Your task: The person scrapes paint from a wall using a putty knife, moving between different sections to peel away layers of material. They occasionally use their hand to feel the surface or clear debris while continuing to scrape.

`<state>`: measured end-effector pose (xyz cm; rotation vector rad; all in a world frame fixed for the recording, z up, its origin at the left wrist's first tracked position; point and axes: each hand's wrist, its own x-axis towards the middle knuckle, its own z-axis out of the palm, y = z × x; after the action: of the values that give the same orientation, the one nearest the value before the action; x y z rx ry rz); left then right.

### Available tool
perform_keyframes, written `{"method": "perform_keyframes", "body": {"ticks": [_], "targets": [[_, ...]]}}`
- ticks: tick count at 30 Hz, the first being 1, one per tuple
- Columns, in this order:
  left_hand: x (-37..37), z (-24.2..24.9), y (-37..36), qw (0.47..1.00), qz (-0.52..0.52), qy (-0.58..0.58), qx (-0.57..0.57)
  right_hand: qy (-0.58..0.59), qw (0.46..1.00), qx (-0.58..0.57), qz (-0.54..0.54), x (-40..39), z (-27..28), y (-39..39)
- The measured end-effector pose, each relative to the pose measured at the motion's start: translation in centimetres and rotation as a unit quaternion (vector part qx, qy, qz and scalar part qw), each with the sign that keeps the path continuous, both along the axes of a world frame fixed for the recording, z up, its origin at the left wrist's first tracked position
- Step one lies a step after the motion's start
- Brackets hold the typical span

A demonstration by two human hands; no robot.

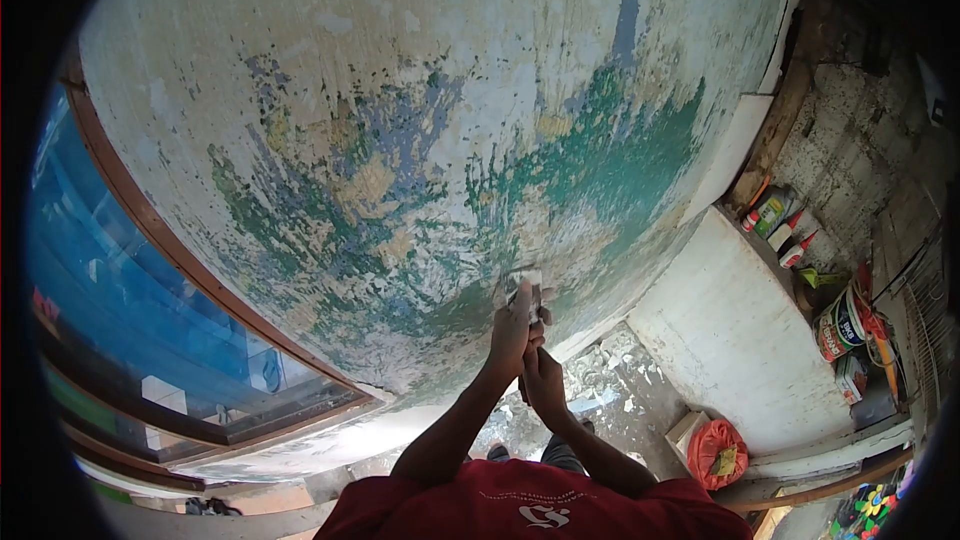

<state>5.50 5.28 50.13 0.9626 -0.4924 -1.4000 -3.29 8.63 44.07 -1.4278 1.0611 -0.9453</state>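
Both my hands are on a scraper (525, 282), whose pale, dusty blade lies against the wall (400, 170). My left hand (512, 330) is closed around the tool close behind the blade, with a finger stretched along it. Just below, my right hand (543, 383) is wrapped round the handle, which the fingers mostly hide. Around the blade the wall shows patchy green, blue-violet and cream paint, with bare whitish areas between the patches.
A brown-framed window (190, 260) with blue behind it borders the wall at left. Paint flakes litter the floor (620, 390). On the right, bottles (775, 215) and a paint bucket (840, 325) stand on a ledge. A red bag (716, 453) sits low at right.
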Motion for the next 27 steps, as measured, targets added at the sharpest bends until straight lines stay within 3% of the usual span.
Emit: {"method": "perform_keyframes", "body": {"ticks": [7,11,13,17,23,27], "targets": [[0.2,0.9,-0.6,1.0,0.004,0.007,-0.023,-0.001,0.999,0.038,0.017,-0.1,2.7,-0.5],[0.0,-2.3,0.8,0.999,0.016,-0.014,0.03,0.033,0.998,0.053,0.015,-0.4,-3.1,1.1],[0.0,-2.3,1.0,0.998,0.026,-0.01,0.053,0.004,0.998,0.063,0.016,-0.1,-2.2,1.2],[0.1,0.0,0.5,1.0,0.006,0.001,-0.009,-0.007,1.0,0.019,0.012,0.1,-0.5,0.5],[0.2,-3.2,0.8,0.999,0.022,0.01,0.03,0.018,0.996,0.08,0.032,-0.4,-1.7,1.4],[0.1,-0.7,0.8,1.0,0.024,0.0,-0.012,-0.001,1.0,0.011,0.019,0.1,0.6,0.3]]}}
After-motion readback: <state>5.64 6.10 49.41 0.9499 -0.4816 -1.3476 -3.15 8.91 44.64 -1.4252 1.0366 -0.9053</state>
